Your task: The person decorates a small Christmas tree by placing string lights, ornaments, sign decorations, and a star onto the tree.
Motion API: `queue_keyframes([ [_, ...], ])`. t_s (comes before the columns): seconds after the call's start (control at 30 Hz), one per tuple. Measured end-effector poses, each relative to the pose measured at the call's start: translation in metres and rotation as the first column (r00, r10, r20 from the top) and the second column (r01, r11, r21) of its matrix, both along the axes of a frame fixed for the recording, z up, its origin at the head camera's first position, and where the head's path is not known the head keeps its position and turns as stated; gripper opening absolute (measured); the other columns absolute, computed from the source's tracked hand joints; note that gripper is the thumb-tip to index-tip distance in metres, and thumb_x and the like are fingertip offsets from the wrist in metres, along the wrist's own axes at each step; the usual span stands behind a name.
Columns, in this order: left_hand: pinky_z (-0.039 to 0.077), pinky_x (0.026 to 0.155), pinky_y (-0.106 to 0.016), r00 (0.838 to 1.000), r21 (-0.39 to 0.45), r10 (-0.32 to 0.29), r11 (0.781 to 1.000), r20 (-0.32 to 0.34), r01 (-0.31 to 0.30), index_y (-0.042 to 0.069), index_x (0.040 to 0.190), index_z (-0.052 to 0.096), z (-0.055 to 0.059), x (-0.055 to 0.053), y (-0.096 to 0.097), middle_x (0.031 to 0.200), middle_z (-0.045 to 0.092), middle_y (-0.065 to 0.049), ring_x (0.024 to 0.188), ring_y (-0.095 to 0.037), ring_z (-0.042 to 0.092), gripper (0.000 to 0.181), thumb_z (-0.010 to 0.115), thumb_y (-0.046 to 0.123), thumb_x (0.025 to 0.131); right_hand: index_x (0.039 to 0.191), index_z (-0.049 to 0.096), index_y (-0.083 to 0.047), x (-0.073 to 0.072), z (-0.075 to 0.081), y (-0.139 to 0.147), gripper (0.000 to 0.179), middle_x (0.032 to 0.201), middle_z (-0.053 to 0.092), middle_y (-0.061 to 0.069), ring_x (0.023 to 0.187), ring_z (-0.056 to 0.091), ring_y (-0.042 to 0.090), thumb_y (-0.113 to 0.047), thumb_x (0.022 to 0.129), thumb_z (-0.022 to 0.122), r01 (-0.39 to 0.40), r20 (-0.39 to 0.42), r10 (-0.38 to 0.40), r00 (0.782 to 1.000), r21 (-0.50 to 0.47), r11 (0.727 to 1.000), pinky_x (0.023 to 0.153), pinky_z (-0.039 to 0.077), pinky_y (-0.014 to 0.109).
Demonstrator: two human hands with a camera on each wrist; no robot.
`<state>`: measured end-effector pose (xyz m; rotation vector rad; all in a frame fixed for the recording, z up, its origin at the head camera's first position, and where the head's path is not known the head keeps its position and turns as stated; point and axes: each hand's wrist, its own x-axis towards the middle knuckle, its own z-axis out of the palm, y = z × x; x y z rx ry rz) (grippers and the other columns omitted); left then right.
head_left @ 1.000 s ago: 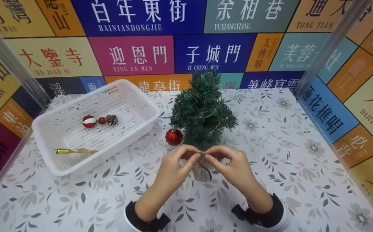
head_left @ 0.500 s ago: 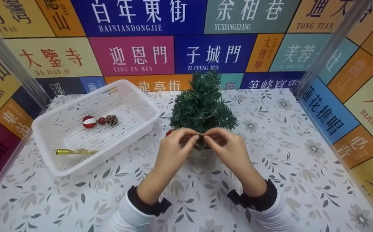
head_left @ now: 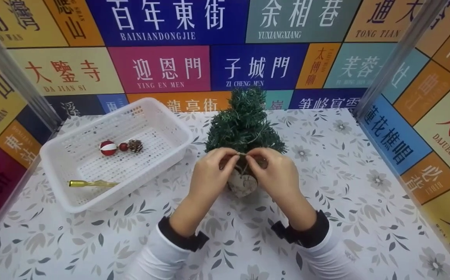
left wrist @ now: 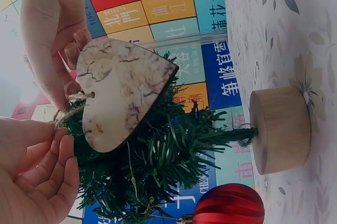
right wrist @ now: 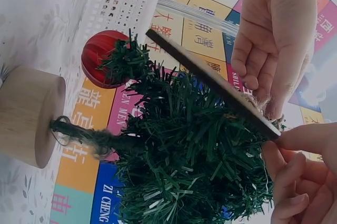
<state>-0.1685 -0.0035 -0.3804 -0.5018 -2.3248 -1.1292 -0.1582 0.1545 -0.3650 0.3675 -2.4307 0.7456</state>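
Through my cameras I see the left hand [head_left: 208, 171] and right hand [head_left: 278, 171] meet on the near side of the small tree [head_left: 247, 120], the fingers of both pinching the twine loop [left wrist: 78, 112]. From it hangs the heart ornament [left wrist: 126, 92], below and slightly nearer than the fingers, lobes toward them, its long axis tilted, tip toward the table [head_left: 131, 241]. I judge any move from here turns on the branches lying just beyond the twine. Neither hand looks clearly nearer; whether twine touches foliage, I can't tell.
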Motion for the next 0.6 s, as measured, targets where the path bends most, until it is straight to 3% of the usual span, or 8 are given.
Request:
queue_keyframes([
  [0.37,0.057,0.071,-0.024,0.992,-0.061,0.091,0.994,-0.082,-0.096,0.01,0.094,0.075,-0.0032,-0.005,0.0029,0.089,0.071,-0.003,0.08,-0.015,0.068,0.011,0.07,0.018,0.088,0.085,0.075,-0.01,-0.0035,-0.0008,-0.0023,0.008,0.078,0.065,0.002,0.056,0.056,0.016,-0.018,0.085,0.073,0.073,-0.038,-0.069,0.997,0.087,0.994,0.046,0.046,0.031],
  [0.6,0.056,0.064,-0.024,0.969,-0.093,0.131,0.984,-0.207,-0.153,0.01,0.09,0.072,-0.0073,-0.007,0.0056,0.085,0.071,-0.003,0.072,-0.014,0.067,0.007,0.071,0.016,0.087,0.083,0.075,-0.01,-0.003,-0.0008,-0.004,0.007,0.079,0.063,0.003,0.055,0.056,0.017,-0.016,0.085,0.072,0.076,-0.015,-0.075,0.997,0.113,0.991,0.044,0.046,0.031],
])
